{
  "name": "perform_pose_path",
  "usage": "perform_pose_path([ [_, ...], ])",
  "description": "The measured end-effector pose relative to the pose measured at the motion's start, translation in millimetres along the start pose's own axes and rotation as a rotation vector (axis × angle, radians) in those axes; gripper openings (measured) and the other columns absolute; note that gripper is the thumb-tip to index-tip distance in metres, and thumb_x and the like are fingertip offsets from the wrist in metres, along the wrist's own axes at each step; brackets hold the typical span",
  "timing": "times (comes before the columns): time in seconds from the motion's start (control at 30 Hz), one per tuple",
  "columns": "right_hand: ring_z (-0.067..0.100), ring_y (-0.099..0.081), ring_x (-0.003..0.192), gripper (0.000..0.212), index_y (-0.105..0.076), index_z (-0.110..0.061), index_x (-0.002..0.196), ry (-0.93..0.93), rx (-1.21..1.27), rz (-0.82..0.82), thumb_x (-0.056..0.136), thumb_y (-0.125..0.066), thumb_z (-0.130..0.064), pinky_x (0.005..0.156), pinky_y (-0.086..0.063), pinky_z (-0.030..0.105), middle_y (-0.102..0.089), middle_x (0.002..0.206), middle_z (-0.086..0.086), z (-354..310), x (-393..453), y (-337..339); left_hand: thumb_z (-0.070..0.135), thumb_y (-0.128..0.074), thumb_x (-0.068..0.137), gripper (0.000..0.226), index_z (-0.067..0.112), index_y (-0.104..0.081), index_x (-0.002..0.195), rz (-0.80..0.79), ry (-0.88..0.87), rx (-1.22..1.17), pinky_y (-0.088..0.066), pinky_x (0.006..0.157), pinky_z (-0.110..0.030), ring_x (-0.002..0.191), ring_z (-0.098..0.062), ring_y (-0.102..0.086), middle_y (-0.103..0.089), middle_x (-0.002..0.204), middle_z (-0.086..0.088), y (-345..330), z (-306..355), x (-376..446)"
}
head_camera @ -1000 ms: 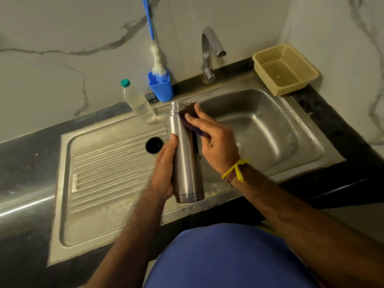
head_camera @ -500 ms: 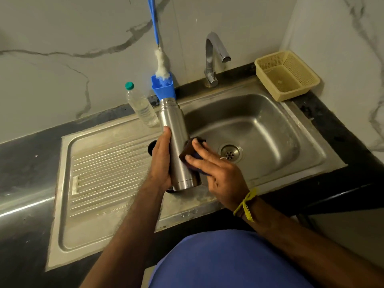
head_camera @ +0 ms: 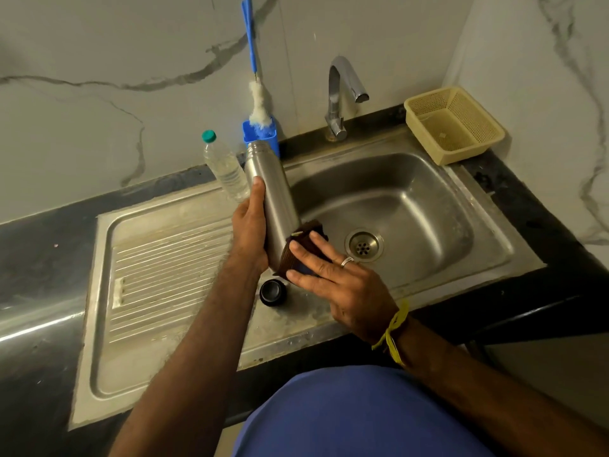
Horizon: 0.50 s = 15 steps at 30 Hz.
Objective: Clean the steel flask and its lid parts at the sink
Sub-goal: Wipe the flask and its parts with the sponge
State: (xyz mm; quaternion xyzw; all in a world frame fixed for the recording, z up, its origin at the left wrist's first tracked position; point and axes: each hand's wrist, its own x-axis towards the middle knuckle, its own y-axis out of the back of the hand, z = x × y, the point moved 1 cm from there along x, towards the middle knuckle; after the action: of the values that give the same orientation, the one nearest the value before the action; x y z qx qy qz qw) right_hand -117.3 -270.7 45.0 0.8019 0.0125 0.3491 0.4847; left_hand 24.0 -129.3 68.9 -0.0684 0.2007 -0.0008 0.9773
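The steel flask (head_camera: 273, 192) is held tilted over the left rim of the sink basin (head_camera: 412, 199), its open mouth pointing up and away. My left hand (head_camera: 248, 232) grips the flask around its middle. My right hand (head_camera: 342, 285) presses a dark scrub pad (head_camera: 304, 237) against the flask's bottom end with straight, spread fingers. A black lid part (head_camera: 273, 291) lies on the steel surface just below the flask, between my two wrists.
A ribbed drainboard (head_camera: 158, 275) lies to the left. At the back stand a plastic water bottle (head_camera: 225, 169), a bottle brush (head_camera: 258, 100) in a blue holder (head_camera: 260, 136), and the tap (head_camera: 339, 94), with no water running. A beige basket (head_camera: 454, 123) sits at the back right.
My right hand has slid the scrub pad from the flask's neck down to its bottom end. The flask has tilted so that its mouth points farther away.
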Motion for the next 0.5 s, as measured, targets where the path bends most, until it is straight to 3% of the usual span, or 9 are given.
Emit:
perform_pose_path([
  [0.13,0.03,-0.038,0.144,0.047,-0.064,-0.012,0.132,-0.222,0.143,0.1,0.094,-0.041,0.005,0.102,-0.05,0.049,-0.044,0.152,0.011,4.8,-1.0,-4.0,0.061,-0.056,0.095,0.06,0.012,-0.062,0.129,-0.014,-0.003,-0.013,-0.062,0.082,-0.042,0.105,-0.034,-0.072,-0.073,0.116,-0.019,-0.3,-3.3,-0.4],
  [0.33,0.023,-0.042,0.143,0.055,-0.062,-0.011,0.134,-0.293,0.377,0.106,0.087,-0.048,0.014,0.109,-0.046,0.046,-0.044,0.153,0.009,11.5,10.3,-3.1,0.06,-0.052,0.098,0.065,0.005,-0.058,0.134,-0.034,0.022,-0.081,-0.062,0.084,-0.045,0.099,-0.032,-0.072,-0.07,0.118,-0.024,2.4,-1.5,-5.8],
  [0.43,0.019,-0.048,0.138,0.061,-0.06,-0.009,0.135,-0.391,0.413,0.188,0.082,-0.051,0.021,0.108,-0.047,0.042,-0.044,0.153,0.01,9.8,15.7,-4.9,0.063,-0.051,0.097,0.068,0.007,-0.059,0.134,-0.075,0.026,-0.079,-0.056,0.097,-0.056,0.113,-0.041,-0.068,-0.068,0.123,-0.027,0.5,-5.0,-12.2],
  [0.5,0.024,-0.042,0.142,0.06,-0.058,-0.009,0.137,-0.338,0.37,0.18,0.084,-0.05,0.018,0.112,-0.044,0.042,-0.041,0.155,0.011,6.3,19.3,-6.2,0.071,-0.051,0.094,0.077,0.007,-0.059,0.136,-0.152,0.092,-0.114,-0.048,0.106,-0.062,0.122,-0.045,-0.062,-0.065,0.129,-0.029,1.5,-8.4,-18.7],
])
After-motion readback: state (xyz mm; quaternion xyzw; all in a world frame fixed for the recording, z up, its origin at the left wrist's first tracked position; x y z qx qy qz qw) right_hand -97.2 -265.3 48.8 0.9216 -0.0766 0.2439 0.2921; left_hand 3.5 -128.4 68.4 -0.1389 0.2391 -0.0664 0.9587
